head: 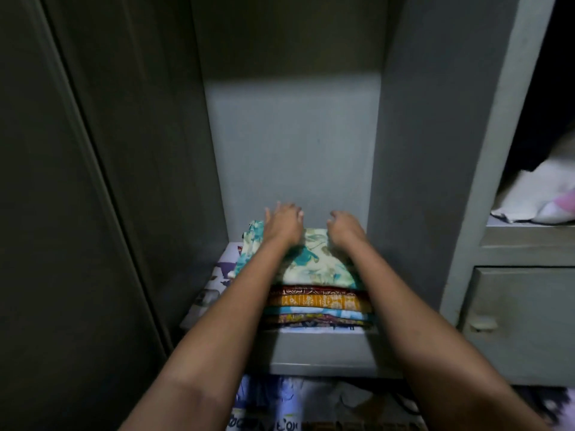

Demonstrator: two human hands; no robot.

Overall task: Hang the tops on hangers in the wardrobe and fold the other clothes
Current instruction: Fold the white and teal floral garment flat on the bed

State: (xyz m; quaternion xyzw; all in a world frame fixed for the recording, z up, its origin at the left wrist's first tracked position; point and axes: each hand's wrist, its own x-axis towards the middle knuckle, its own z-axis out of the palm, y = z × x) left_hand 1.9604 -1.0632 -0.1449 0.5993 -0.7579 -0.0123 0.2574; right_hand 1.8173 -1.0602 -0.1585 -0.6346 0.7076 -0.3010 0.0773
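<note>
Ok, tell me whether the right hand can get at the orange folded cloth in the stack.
Probably yes. The orange cloth's front edge is exposed at the open shelf front, below the floral piece the right hand rests on; pulling it free means lifting the layers above.

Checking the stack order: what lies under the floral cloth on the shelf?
Under the floral cloth show edges of folded cloths: red, orange, light blue, patterned. Their tops are covered. Both hands rest on it.

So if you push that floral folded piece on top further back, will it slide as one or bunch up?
The floral folded piece is soft cloth, so it would probably ripple rather than slide stiffly. It lies on a stack of folded clothes, cloth on cloth, so it may drag the layer beneath. With the left hand and right hand both at its far edge, lifting seems safer.
</note>
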